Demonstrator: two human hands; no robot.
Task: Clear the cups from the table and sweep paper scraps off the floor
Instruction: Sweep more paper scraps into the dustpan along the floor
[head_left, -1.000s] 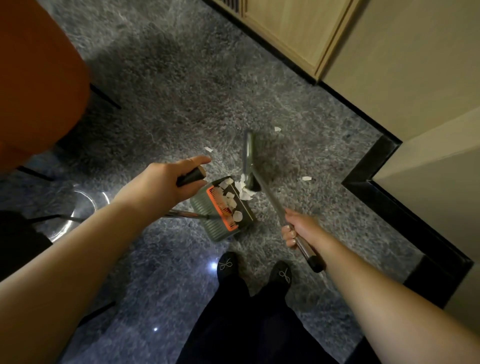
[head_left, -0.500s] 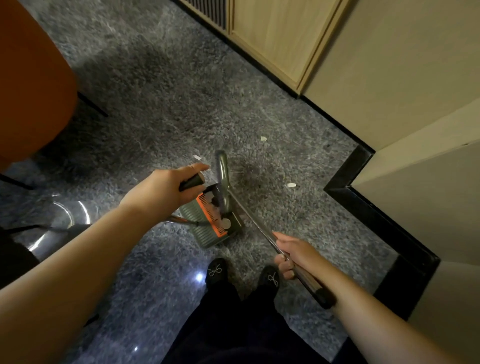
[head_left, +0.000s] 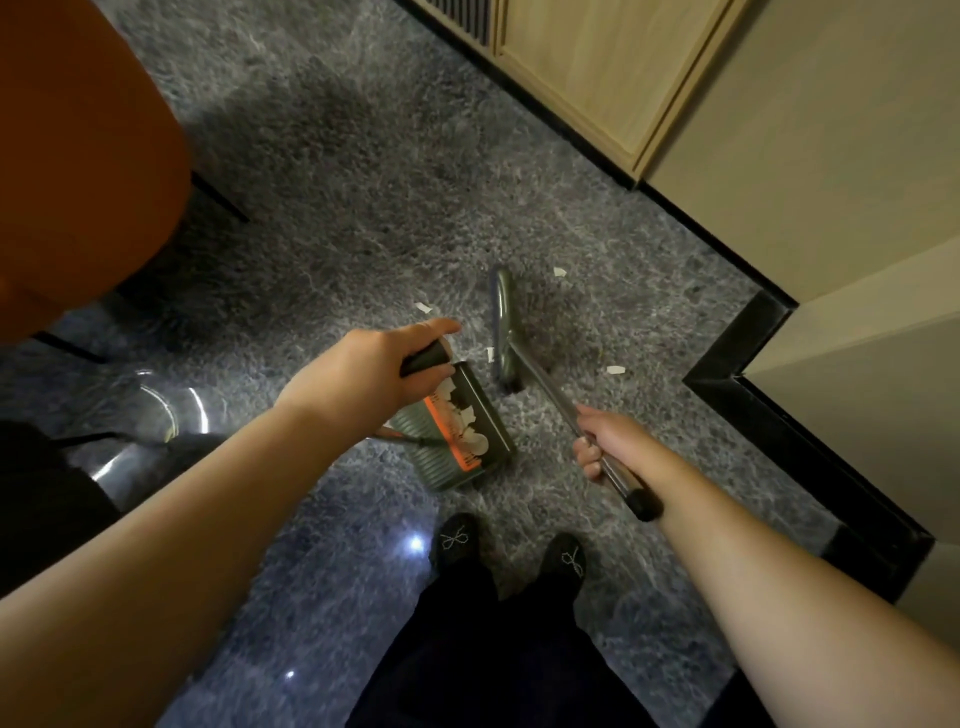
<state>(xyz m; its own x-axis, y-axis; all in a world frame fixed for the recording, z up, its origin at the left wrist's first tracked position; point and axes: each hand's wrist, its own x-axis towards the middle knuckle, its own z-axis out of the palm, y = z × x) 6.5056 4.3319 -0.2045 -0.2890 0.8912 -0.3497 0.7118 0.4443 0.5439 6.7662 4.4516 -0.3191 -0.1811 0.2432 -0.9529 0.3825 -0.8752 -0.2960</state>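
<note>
Broom (head_left: 503, 327) swung out of dustpan (head_left: 457, 431); four loose scraps (head_left: 615, 370) on floor (head_left: 363, 171).

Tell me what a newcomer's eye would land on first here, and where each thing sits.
At centre, the left hand grips the black handle of a grey dustpan with an orange strip, white paper scraps piled inside. Right of it, the right hand holds the metal broom, its head on the grey floor among loose scraps. An orange chair fills the upper left.
</note>
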